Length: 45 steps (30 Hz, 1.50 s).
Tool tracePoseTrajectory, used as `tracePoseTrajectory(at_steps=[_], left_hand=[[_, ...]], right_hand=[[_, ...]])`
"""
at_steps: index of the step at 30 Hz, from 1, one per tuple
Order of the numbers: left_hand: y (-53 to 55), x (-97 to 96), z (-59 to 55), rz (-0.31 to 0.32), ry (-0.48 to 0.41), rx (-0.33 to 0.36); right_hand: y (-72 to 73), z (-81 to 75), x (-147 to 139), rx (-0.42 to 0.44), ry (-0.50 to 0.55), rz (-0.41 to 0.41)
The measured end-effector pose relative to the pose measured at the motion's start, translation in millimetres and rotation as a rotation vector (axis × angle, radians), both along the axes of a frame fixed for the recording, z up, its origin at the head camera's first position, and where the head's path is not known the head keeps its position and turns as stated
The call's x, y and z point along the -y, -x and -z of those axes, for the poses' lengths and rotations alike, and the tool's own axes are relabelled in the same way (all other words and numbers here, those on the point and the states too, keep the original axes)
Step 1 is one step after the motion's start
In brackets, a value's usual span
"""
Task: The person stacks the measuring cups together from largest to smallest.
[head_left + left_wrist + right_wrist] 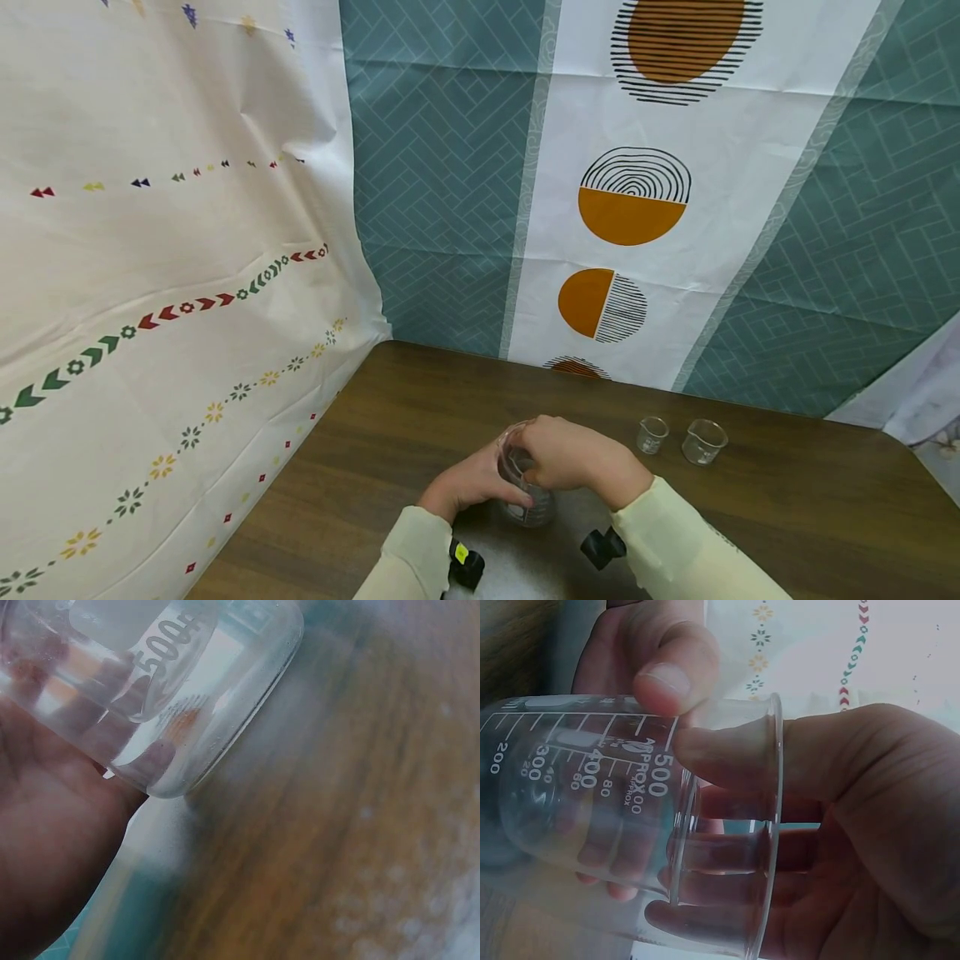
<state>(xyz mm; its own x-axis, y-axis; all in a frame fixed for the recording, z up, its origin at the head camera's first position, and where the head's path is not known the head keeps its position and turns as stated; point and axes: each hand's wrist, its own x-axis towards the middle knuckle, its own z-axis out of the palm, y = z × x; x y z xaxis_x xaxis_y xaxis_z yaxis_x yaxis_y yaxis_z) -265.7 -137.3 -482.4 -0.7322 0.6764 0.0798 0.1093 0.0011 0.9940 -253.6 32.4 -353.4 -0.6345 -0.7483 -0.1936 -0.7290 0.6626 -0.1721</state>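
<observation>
A large clear glass beaker (727, 937), printed with marks up to 500, is gripped around its outer wall by my left hand (476, 481). The left thumb and fingers lie on opposite sides of the glass in the right wrist view. Inside it sits a smaller beaker (592, 791) with finer marks up to about 100. My right hand (572, 454) reaches through the large beaker's mouth, its thumb and fingers holding the small beaker near the rim. In the left wrist view the large beaker's base (169, 769) shows tilted. Whether it touches the table cannot be told.
To the right of my hands, a small beaker (652, 435) and a slightly wider beaker (704, 442) stand on the brown wooden table (787, 500). A patterned cream cloth (187, 333) hangs along the left side. Behind the table hangs a teal and white curtain (442, 167).
</observation>
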Motion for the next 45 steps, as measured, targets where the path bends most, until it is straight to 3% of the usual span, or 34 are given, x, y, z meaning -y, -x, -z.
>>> tracePoseTrajectory(at_steps=[19, 28, 45], left_hand=[[-0.6, -0.1, -0.5, 0.003, 0.000, -0.006], [0.2, 0.5, 0.7, -0.031, 0.052, -0.010], [0.1, 1.5, 1.6, -0.033, 0.079, -0.025]], right_hand=[[2.4, 4.0, 2, 0.030, 0.005, 0.021], [3.1, 6.5, 3, 0.046, 0.016, 0.032], [7.6, 13.5, 3, 0.064, 0.017, 0.051]])
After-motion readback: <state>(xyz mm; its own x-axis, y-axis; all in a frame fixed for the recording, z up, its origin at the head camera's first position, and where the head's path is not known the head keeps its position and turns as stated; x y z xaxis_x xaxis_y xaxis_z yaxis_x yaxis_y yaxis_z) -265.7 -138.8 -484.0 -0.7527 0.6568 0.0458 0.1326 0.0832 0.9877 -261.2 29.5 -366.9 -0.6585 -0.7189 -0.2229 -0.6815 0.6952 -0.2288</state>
